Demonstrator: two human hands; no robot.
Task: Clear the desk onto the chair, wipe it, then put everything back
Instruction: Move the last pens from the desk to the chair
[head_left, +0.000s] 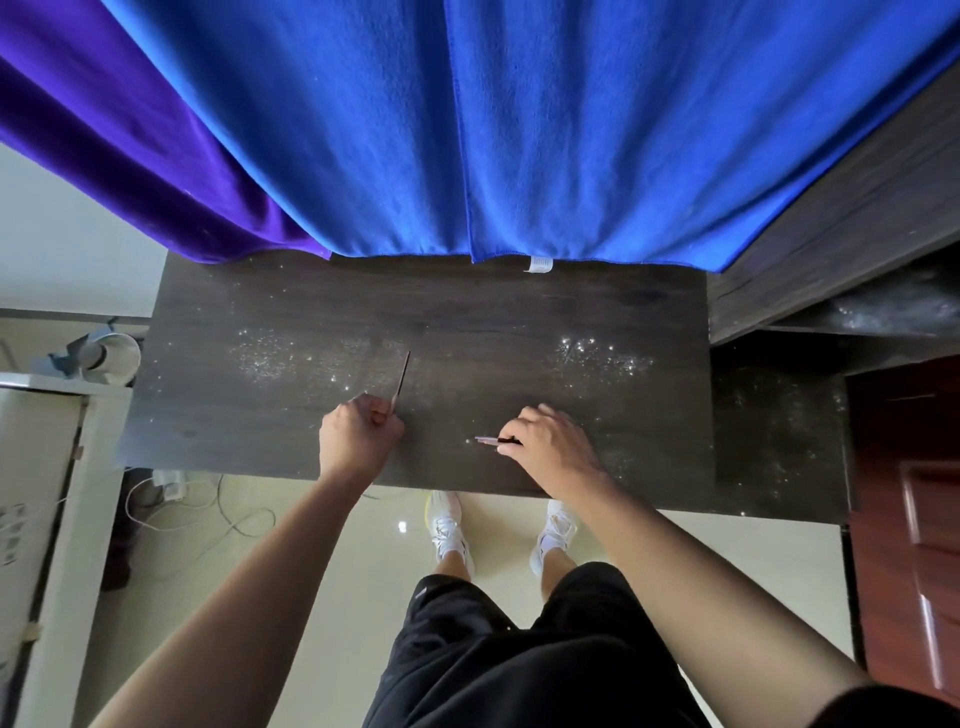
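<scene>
Left hand (360, 435) pinches a stick (402, 375) — right hand (550, 441), a pen (491, 440)

A lived-in room of a home, perhaps a bedroom or dormitory corner. A dark wood-grain desk (260, 312) stands below hanging blue cloth (519, 130) and purple cloth (130, 130). The floor (363, 545) is glossy pale tile, with a white power strip (169, 480) and loose cables (223, 519) lying by the desk's left end. A reddish-brown panelled door (909, 519) stands at right, a white cabinet (36, 467) at left.
</scene>
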